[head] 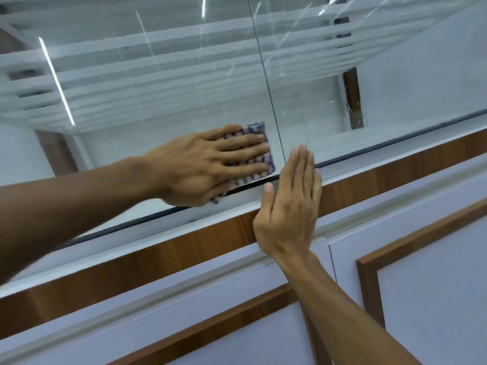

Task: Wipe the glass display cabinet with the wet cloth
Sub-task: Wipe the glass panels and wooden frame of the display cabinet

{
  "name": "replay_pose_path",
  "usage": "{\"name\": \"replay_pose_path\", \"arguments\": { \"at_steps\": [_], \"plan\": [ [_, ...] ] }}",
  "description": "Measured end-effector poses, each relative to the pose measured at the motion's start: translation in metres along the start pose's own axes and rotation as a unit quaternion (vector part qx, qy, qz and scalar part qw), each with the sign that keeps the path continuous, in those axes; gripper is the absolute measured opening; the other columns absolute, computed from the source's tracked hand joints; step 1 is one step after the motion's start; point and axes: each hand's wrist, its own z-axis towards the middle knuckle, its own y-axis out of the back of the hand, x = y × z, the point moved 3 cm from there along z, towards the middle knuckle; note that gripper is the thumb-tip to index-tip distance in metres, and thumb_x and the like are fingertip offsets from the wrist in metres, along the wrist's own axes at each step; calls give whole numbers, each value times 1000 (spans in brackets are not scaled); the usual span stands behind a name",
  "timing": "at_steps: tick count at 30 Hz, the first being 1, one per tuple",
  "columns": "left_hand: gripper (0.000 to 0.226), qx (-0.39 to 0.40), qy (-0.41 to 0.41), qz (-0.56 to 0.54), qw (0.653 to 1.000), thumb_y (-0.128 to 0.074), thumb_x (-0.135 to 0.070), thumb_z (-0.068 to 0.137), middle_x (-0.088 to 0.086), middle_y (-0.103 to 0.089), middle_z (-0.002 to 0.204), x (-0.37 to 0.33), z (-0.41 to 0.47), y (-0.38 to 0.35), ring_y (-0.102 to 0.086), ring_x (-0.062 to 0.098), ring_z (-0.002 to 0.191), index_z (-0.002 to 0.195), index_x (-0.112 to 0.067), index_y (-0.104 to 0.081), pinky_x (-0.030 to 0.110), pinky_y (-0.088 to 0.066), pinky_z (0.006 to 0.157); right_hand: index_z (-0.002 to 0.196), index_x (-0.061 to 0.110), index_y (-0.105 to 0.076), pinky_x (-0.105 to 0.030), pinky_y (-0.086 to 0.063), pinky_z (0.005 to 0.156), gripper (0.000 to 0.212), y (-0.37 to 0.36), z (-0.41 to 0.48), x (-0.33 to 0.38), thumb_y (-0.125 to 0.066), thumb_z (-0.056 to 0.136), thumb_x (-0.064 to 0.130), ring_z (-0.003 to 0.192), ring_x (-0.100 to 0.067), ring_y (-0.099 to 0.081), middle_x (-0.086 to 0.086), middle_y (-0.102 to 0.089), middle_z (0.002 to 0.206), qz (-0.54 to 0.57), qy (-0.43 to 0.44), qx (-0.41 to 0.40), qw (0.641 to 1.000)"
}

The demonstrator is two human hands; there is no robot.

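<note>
The glass display cabinet (pixel 163 83) fills the upper part of the view, with two panes meeting at a dark vertical seam (pixel 266 75). My left hand (pixel 208 162) lies flat with fingers spread on a purple-and-white patterned cloth (pixel 257 130), pressing it against the lower corner of the left pane, just left of the seam. Most of the cloth is hidden under the hand. My right hand (pixel 290 206) rests flat, fingers together, against the cabinet's lower frame and the bottom of the right pane, holding nothing.
Below the glass runs a white ledge (pixel 369 167) and a wood-grain strip (pixel 158 259). Under that are white cabinet doors with wooden trim (pixel 369 272). White shelves (pixel 131 64) show behind the glass, along with light reflections.
</note>
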Motion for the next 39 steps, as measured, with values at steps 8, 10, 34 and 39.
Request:
{"name": "replay_pose_path", "arguments": {
  "at_steps": [8,10,34,39],
  "plan": [
    [58,11,-10,-24,1000,-7,-41,110,2,7,173,-13,-25,-5,13,19,159,166,-26,-1,45,5,130,160,-3,-14,-56,-7,127,68,1,-4,12,-32,103,31,159,-33,-2,-21,-9,169,-45,14,14,999],
    [58,15,-13,-11,1000,-9,-41,111,3,6,173,-10,-46,-6,12,19,160,166,-25,-1,45,5,130,160,-3,-15,-60,-5,126,69,-4,-12,33,-33,104,32,158,-35,0,-23,-7,169,-55,53,38,996],
    [61,155,148,46,976,-4,-49,111,7,16,171,2,-324,-5,13,24,159,164,-24,11,45,8,129,163,12,-15,-73,-3,119,88,-83,-82,263,-60,91,33,155,-46,9,-34,6,165,12,192,201,961],
    [66,169,240,75,953,-10,-52,110,11,18,171,-2,-358,-2,11,28,160,164,-21,11,48,-1,130,162,7,-15,-74,0,119,93,-88,-85,275,-64,87,34,155,-45,12,-32,9,165,11,195,217,956]
  ]
}}
